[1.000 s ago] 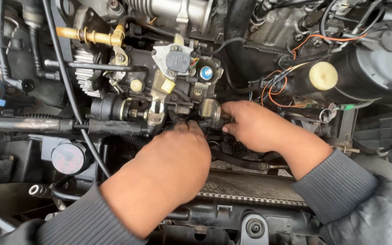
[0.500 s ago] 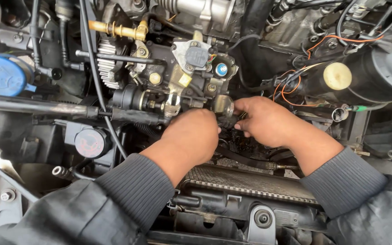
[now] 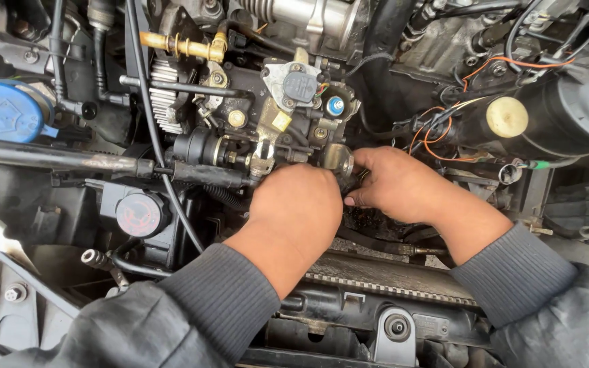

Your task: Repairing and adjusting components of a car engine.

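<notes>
Both hands reach into an open engine bay. My left hand lies knuckles-up, curled over something at the lower front of a grey metal pump body; its fingertips are hidden. My right hand is beside it, fingers curled, thumb and forefinger touching a small round metal fitting on the pump's lower right. What either hand grips is hidden. A brass fitting sticks out above left of the pump.
A blue reservoir cap sits far left, a black round cap below it. A metal rod crosses from the left. Orange wires and a cream round cap lie right. The radiator top runs under my wrists.
The view has shifted so the engine parts sit further right in frame. Both hands stay at the same spot on the pump, my left hand pulled slightly closer to the right.
</notes>
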